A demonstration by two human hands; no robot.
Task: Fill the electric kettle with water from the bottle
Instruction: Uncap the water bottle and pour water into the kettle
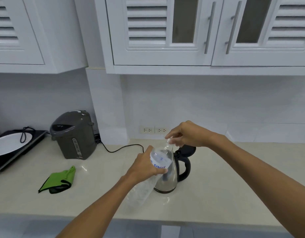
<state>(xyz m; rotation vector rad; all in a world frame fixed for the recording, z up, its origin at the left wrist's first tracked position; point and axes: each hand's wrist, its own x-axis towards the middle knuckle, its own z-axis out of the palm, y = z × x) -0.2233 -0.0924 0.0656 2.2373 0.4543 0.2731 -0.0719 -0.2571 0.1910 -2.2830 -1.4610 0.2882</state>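
Note:
A clear plastic water bottle (159, 158) with a white and blue label is held tilted above the counter, its neck pointing up and away from me. My left hand (143, 166) grips its middle. My right hand (184, 134) pinches the cap (170, 140) at the bottle's top. Right behind the bottle stands a steel electric kettle (171, 179) with a black handle, its black lid (187, 150) swung up. The bottle hides part of the kettle's body and mouth.
A grey hot-water dispenser (73, 134) stands at the back left, its black cord (120, 148) running across the beige counter (234, 182). A folded green cloth (59, 180) lies front left. A dark tray with a white plate (9, 146) sits at far left. Wall sockets (154, 130) are behind.

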